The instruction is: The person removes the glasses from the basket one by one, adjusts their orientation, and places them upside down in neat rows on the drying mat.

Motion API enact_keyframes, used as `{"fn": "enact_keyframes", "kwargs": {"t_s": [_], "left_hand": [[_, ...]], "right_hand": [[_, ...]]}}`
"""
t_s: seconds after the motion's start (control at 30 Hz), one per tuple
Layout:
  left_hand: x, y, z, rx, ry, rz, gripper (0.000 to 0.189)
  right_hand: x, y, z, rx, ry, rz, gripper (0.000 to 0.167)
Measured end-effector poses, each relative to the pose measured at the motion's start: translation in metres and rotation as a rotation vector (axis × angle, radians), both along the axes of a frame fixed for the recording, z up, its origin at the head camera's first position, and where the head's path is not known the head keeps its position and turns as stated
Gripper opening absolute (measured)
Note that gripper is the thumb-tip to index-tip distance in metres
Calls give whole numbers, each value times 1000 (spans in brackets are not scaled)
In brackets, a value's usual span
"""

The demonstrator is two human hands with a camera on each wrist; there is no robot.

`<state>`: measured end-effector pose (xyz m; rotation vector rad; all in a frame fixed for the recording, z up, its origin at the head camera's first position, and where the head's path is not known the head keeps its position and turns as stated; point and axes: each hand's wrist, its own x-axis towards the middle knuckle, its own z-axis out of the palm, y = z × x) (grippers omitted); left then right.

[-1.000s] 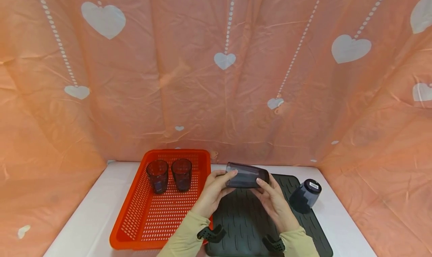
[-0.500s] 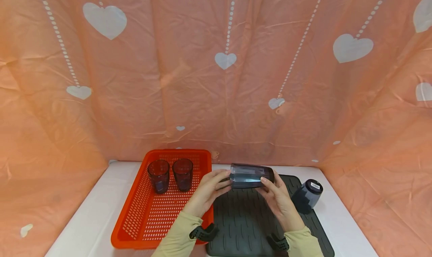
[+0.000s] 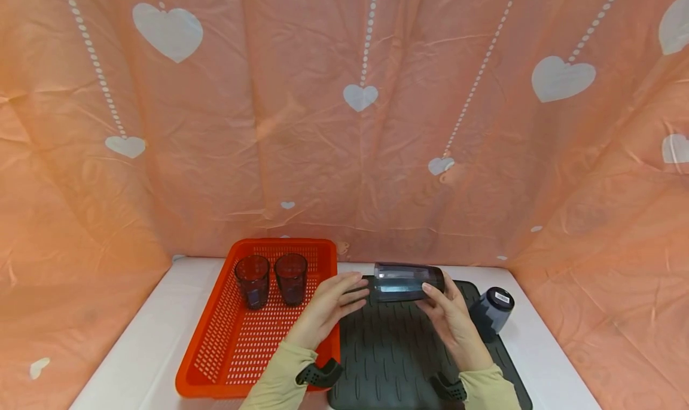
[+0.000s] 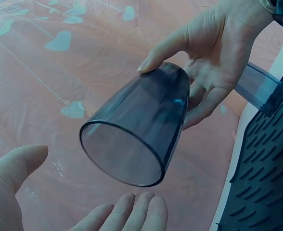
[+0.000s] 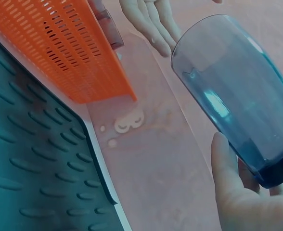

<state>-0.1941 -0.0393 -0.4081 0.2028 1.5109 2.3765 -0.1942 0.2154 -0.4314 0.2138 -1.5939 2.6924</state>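
My right hand (image 3: 452,323) grips a dark, see-through drinking glass (image 3: 401,284) near its base and holds it on its side above the mat. The mouth of the glass points left. My left hand (image 3: 328,305) is beside that mouth, fingers loosely extended, holding nothing. In the left wrist view a gap shows between its fingertips (image 4: 151,204) and the rim. Seen from the right wrist, the thumb (image 5: 225,166) presses the side of the glass close to its thick bottom.
An orange perforated basket (image 3: 204,338) stands at the left, with two dark glasses (image 3: 253,284) upright in its back part. A black ridged mat (image 3: 393,356) lies at the right. Another glass (image 3: 491,314) sits upside down on its right edge, a label on its base.
My left hand has let go of the glass near its mouth and drawn back left. My right hand has carried the glass slightly right.
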Motion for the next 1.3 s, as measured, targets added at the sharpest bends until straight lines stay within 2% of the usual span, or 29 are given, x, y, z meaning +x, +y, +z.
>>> {"fn": "enact_keyframes", "kwargs": {"t_s": [0.17, 0.33, 0.53, 0.67, 0.97, 1.17, 1.3], "left_hand": [[1, -4, 0, -1, 4, 7, 49], [2, -9, 0, 8, 6, 8, 44], [4, -14, 0, 2, 9, 6, 50], [6, -18, 0, -4, 13, 8, 47], [7, -35, -2, 16, 3, 49, 49], [10, -42, -5, 53, 7, 60, 39], [12, -46, -4, 62, 14, 72, 35]], "right_hand": [[-1, 6, -1, 35, 0, -20, 54], [-1, 12, -3, 22, 5, -34, 45], [0, 17, -4, 25, 11, -46, 43], [2, 23, -5, 30, -9, -75, 41], [6, 34, -5, 56, -40, -117, 45], [6, 43, -7, 57, -42, -141, 37], [7, 49, -8, 48, -47, -147, 38]]}}
